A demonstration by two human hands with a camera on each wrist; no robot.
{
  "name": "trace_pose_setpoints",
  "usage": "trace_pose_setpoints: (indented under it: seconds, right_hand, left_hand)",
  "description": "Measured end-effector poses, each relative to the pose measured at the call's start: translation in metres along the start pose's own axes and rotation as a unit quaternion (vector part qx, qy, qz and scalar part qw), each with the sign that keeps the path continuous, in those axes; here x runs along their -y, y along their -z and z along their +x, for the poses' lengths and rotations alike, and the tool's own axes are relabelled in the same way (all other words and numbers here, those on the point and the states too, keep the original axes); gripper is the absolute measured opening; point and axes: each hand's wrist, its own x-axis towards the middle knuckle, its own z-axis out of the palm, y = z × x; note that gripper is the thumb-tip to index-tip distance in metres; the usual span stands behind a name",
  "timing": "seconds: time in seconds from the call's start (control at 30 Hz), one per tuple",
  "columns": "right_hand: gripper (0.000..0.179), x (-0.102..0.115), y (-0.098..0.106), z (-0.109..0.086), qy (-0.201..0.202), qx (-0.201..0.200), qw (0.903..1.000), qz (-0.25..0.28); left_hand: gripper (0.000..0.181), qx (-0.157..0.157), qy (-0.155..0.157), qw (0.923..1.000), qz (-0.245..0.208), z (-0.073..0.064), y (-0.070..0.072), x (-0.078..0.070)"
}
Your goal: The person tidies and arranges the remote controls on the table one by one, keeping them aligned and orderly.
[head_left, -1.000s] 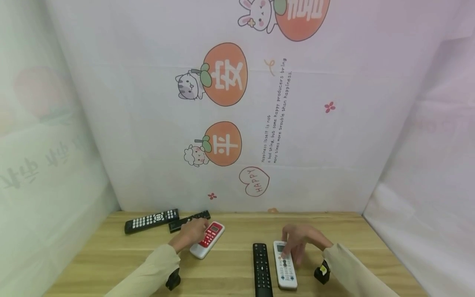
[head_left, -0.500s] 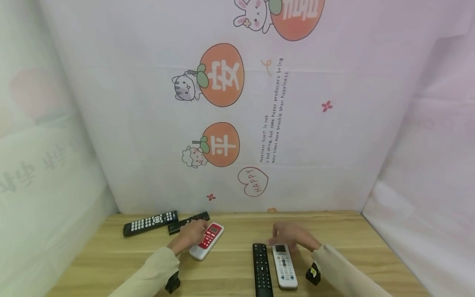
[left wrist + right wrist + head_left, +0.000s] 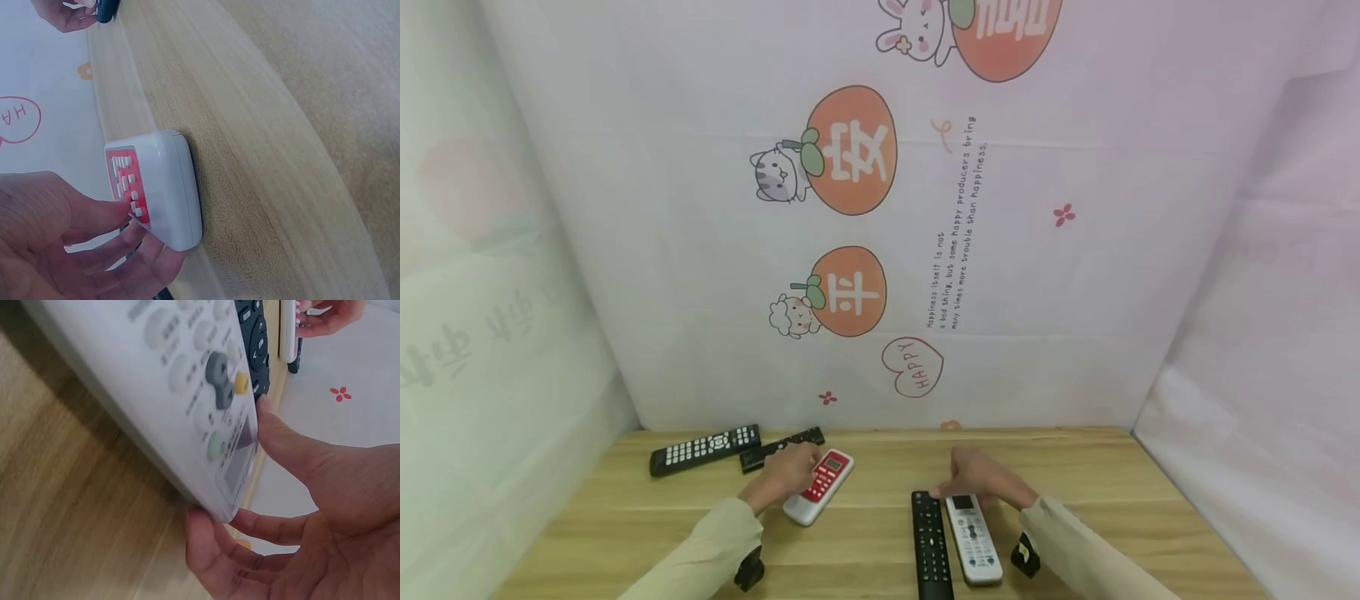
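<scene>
The white remote [image 3: 156, 394] slants across my view, its dark display [image 3: 238, 459] toward my right hand [image 3: 331, 519]. One bent finger of mine touches the near corner of that end, while my thumb stretches past the opposite edge, its tip at the end of a black remote [image 3: 255, 347] lying just alongside. Grain shows on the wooden table [image 3: 69, 462]. Farther off, my left hand [image 3: 337, 315] grips a white-edged remote [image 3: 288, 331] near the pale wall [image 3: 369, 369].

On the wood-grain desk [image 3: 872, 542] lie a red-and-white remote [image 3: 827, 481] at the left grip [image 3: 786, 475], a slim black remote [image 3: 758, 457] beyond it, a white-buttoned black remote [image 3: 703, 451] farther left, and a white remote [image 3: 975, 546] and long black remote [image 3: 932, 546] at the right grip [image 3: 987, 480].
</scene>
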Motion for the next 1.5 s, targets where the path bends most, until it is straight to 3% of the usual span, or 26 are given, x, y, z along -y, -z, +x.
trace_pose_setpoints:
  seconds: [0.37,0.8,1.2,1.5]
  right_hand:
    - [0.039,-0.006,-0.002,0.015,0.013,-0.018,0.9997,-0.006]
    - [0.032,-0.007,0.008,0.016,-0.004,0.023,0.9997,0.002]
    - [0.028,-0.002,0.008,0.017,-0.004,-0.017,0.9993,0.034]
    - [0.027,-0.006,0.005,0.023,0.018,-0.023,0.9995,0.009]
  left_hand:
    - [0.034,-0.001,-0.002,1.0000,-0.007,0.003,0.000,0.003]
    - [0.034,0.004,0.001,1.0000,-0.004,0.003,-0.003,0.003]
    - [0.032,0.000,-0.007,1.0000,0.000,0.001,-0.001,0.001]
    - [0.034,0.001,-0.004,1.0000,0.006,0.001,0.000,0.000]
